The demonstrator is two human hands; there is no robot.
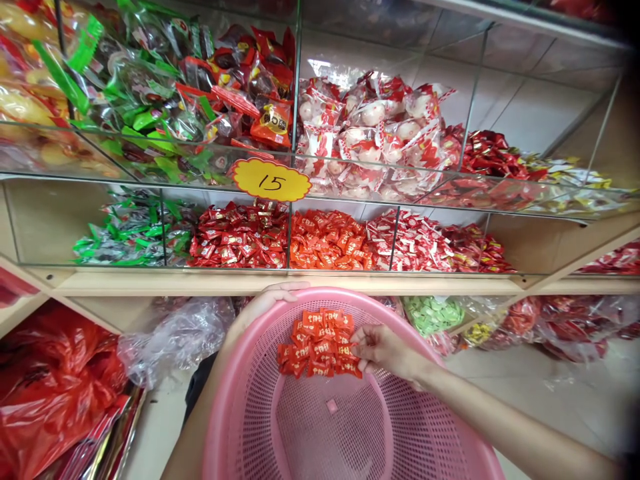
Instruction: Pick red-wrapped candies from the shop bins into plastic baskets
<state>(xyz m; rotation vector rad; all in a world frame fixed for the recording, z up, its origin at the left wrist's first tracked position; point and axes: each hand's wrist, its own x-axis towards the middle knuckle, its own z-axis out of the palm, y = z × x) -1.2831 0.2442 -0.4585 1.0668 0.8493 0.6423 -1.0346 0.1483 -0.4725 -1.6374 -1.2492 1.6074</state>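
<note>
A pink perforated plastic basket (333,407) is tilted against the wooden shelf edge. Several orange-red wrapped candies (320,343) lie together on its far inner wall. My left hand (273,297) is wrapped over the far left rim of the basket, with part of it hidden behind the rim. Inside the basket, my right hand (373,348) has its fingertips pinched at the right edge of the candy pile, touching an orange-red candy.
Glass-divided shelves hold red candies (240,237), orange candies (327,240) and green-wrapped packets (130,230). A yellow tag (271,180) reads 15. Below are a red plastic bag (55,380), a clear bag (175,340) and bagged green candies (433,313).
</note>
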